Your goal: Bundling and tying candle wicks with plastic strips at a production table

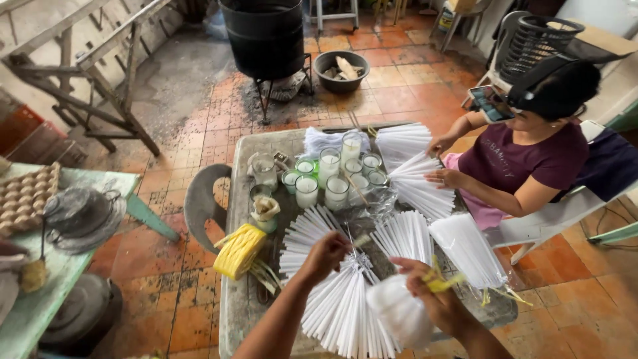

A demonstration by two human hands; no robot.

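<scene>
Hands at bottom of frame, over a grey worktable [232,312]. Right hand [435,299] closed around the neck of a clear bag of white sticks [399,316], yellow ties [442,282] caught between its fingers; bag lies on the table's near edge. Left hand [325,256] fingers curled down onto a fanned bundle of white sticks [339,306], pinching at its gathered centre, though what exactly it grips is too small to make out. More fans of the same sticks spread just beyond, with a second filled bag [468,249] to the right. Yellow coil of cord [239,249] lies left of the hands, near the table's edge. Mid-table: cluster of glass cups [332,176] filled with white wax-like material, touching one another. Across the table, a seated person in a maroon shirt, both hands on another stick fan [415,186]. Beyond the table, on tiled floor: black drum [266,33] on a metal stand, grey bowl [342,70] beside it.
</scene>
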